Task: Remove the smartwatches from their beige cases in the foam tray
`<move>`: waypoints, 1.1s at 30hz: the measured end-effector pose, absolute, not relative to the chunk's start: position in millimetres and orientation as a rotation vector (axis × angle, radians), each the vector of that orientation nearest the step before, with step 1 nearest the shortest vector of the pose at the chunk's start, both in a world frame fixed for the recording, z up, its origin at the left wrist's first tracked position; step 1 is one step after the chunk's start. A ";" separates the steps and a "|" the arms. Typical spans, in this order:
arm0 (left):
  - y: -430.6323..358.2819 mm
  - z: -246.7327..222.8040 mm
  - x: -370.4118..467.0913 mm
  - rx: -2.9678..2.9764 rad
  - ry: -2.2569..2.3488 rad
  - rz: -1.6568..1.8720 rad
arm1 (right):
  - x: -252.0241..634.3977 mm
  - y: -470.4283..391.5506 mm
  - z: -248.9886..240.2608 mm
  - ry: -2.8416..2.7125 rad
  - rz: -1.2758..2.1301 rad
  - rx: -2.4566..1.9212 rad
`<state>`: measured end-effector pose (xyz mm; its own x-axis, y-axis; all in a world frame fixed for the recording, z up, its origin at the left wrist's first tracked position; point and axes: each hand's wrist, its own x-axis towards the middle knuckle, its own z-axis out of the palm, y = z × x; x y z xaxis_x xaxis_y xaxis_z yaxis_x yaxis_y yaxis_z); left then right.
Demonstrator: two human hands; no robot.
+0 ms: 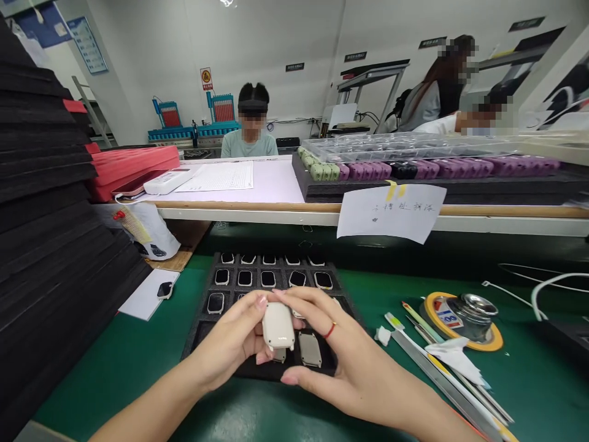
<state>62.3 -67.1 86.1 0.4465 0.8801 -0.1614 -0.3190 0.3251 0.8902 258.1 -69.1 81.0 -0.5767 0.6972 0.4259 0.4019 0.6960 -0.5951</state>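
A cream watch case with its plain side up is held between the thumb and fingers of my left hand. Close on its right, my right hand is spread, its fingertips near the top of the case and its thumb apart below; a red band is round one finger. Beneath both hands lies a black foam tray with rows of watch cases, several showing dark screens. A grey-beige case rests in the tray between the right hand's thumb and fingers.
Black foam sheets are stacked at left, near a watch on white paper. At right lie a round metal-topped container, a steel ruler and tools. A raised shelf crosses behind; people sit beyond it.
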 end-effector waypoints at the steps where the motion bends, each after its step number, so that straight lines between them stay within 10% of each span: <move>1: -67.5 82.7 55.1 0.919 0.776 0.870 | 255.8 -68.9 79.5 -2.283 0.630 -0.835; 10: -57.8 36.1 -36.0 1.488 1.526 0.763 | 233.3 -27.1 64.8 -2.371 0.855 -1.108; 33: 6.5 28.8 -57.7 2.179 1.741 0.243 | 154.9 96.0 25.3 -2.480 0.767 -1.371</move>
<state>-57.7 6.5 28.8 0.2347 0.9690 -0.0773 0.9108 -0.1914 0.3658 154.9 96.0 25.3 -0.5472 0.8342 -0.0691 0.7276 0.4332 -0.5320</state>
